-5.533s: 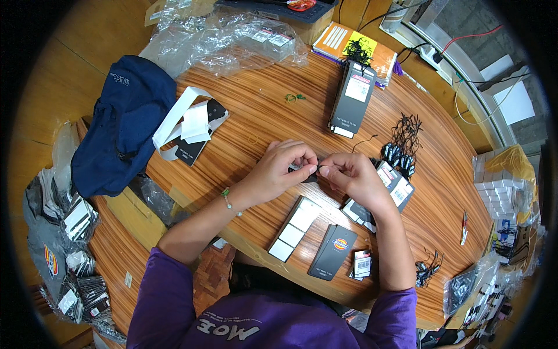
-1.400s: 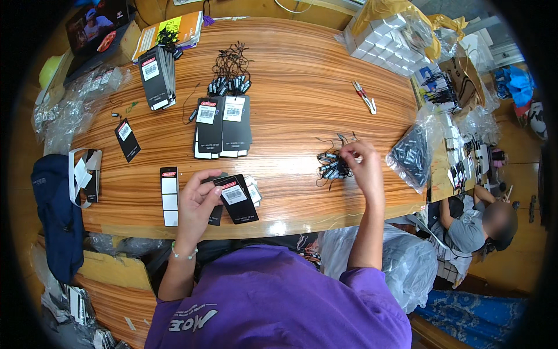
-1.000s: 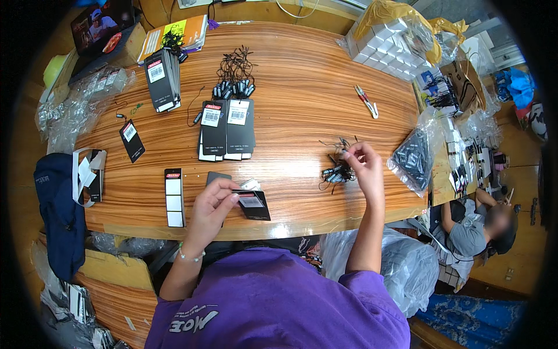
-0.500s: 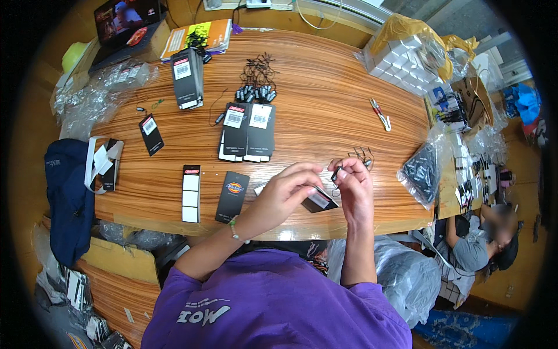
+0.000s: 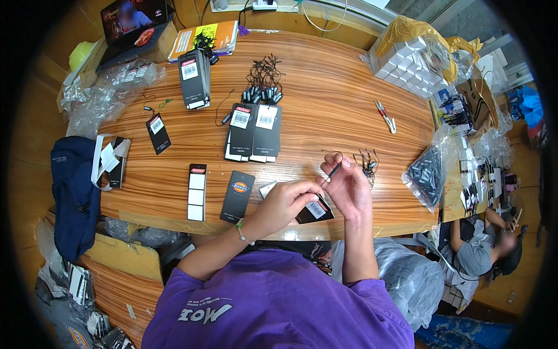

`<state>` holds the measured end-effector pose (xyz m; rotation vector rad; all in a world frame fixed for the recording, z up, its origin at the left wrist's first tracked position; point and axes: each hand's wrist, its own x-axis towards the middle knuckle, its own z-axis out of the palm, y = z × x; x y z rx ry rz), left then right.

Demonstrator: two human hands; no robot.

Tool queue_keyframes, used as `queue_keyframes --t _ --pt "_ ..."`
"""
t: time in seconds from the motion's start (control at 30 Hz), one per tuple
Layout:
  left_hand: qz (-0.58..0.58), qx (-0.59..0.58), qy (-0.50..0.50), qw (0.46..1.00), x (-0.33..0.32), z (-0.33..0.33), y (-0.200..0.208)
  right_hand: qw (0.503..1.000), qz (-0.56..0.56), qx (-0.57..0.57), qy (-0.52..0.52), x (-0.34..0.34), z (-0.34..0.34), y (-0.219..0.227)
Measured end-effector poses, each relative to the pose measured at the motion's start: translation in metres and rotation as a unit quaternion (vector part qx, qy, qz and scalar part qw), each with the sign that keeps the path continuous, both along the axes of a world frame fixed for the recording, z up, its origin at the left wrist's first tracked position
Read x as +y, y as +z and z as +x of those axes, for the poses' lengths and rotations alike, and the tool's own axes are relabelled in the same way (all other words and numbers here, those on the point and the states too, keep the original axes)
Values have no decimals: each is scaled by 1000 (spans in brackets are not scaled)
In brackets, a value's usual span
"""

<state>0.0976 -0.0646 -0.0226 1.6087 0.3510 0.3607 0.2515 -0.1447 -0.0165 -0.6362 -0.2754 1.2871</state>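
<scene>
Head view: both hands pinching black tag (image 5: 314, 210) and cord fastener (image 5: 332, 172), fastener slanting up-right.

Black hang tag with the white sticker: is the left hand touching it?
Touching. In the head view the left hand pinches the black hang tag at its upper edge, fingers overlapping the card with no gap; the right hand holds a black string fastener.

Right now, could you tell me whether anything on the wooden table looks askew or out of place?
One small thing: a single black cardboard hang tag lies tilted and alone near the table's left side, apart from the squared-up stack of black tags. Nothing looks spilled or damaged.
</scene>
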Motion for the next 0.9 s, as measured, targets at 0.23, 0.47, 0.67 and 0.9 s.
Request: queue_keyframes --t 0.23,0.47,0.67,0.9 --pt "2 27 -5 1000 2 -8 -5 998 2 -27 -51 -4 17 1" --pt "-127 -13 46 991 7 -15 -2 984 135 30 -111 -2 37 33" --pt "-120 -77 157 977 29 -14 10 889 -108 -407 -182 -3 -11 41" --pt "-102 -121 213 964 27 -16 12 771 -160 -599 -143 12 -44 23"
